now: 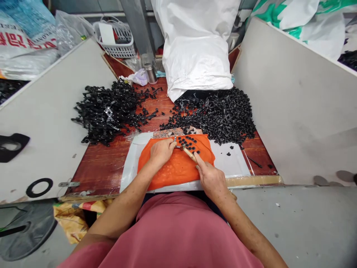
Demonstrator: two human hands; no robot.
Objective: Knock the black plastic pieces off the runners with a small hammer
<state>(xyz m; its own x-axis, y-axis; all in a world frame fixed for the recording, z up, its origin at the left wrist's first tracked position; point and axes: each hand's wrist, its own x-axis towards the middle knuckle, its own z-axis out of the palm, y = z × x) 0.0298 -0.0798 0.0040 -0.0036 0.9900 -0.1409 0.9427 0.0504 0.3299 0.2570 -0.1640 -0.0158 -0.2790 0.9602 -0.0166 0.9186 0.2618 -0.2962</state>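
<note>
My right hand (212, 180) is closed around the pale handle of a small hammer (189, 153). The hammer's dark head lies close to the fingertips of my left hand (161, 152). Those fingers are pinched around a short metal rod (175, 139), whose lower end I cannot make out. Under both hands is an orange cloth (175, 169), spread over a white sheet (131, 156). Several small round black plastic pieces (190, 143) sit on the cloth, just beyond the hammer head. Behind the cloth's far edge a speckled stone slab (164, 133) shows.
A black heap of joined plastic parts (111, 111) is at left, and loose black pieces (225, 115) are piled at right under a white sack (198, 48). Grey partitions (295, 96) flank the wooden table (97, 160). A metal flask (150, 72) and white basket (119, 50) stand behind.
</note>
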